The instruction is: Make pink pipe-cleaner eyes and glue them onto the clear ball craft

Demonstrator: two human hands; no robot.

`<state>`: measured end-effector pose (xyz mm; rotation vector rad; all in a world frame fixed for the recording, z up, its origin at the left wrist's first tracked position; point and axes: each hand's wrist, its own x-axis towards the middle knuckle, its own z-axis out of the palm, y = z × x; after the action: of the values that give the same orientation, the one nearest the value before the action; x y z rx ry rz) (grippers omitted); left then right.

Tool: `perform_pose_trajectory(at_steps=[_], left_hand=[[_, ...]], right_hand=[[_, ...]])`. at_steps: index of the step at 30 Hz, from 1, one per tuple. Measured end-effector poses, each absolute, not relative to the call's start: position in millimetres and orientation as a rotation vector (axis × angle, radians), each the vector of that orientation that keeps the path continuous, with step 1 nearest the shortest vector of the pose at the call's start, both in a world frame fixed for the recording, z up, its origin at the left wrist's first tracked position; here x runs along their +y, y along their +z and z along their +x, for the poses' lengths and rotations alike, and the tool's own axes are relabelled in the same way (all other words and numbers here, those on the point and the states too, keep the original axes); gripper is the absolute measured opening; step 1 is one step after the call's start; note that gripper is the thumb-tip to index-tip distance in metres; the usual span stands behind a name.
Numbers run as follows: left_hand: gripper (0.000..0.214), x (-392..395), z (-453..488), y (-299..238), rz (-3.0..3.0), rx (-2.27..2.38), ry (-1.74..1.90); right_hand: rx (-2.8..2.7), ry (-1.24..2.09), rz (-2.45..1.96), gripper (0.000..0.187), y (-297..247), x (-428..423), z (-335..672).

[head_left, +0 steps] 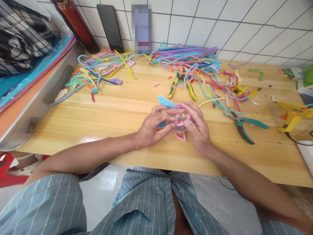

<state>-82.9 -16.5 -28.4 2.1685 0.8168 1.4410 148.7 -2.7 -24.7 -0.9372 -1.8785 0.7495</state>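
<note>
Over the middle of the table, a clear rounded plastic piece sits between my two hands, trimmed with pink pipe-cleaner strips. My left hand grips its left side with fingers bent over the top. From the right, my right hand holds it between thumb and fingers. Behind my left fingers a blue fuzzy pipe-cleaner part sticks out up and left. A pink pipe-cleaner loop shows below the clear piece. My fingers hide much of its sides.
Yellow-handled pliers and a pile of pipe cleaners lie behind my hands. Teal-handled pliers and a yellow glue gun are at right. More pipe cleaners lie left, near a plastic bin. Two phones lean against the tiled wall.
</note>
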Motion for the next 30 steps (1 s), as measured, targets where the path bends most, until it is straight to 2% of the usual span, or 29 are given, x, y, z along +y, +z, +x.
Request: perform_pose_trajectory(at_steps=[8,17,30], left_hand=[[0.007,-16.4,-84.0,-24.9,2.177,0.867,1.392],[0.014,-16.1,-83.8,-27.3,2.177,0.827,1.429],[0.009,-14.8,-85.1,-26.4,2.138,0.812,1.381]], right_hand=[[-1.901,0.705,-0.928,0.053,-24.8,-2.4,147.7],[-1.914,0.671,-0.905,0.054,-24.4,-3.0,146.5],[-1.916,0.650,-0.880,0.054,-24.9,-3.9,145.8]])
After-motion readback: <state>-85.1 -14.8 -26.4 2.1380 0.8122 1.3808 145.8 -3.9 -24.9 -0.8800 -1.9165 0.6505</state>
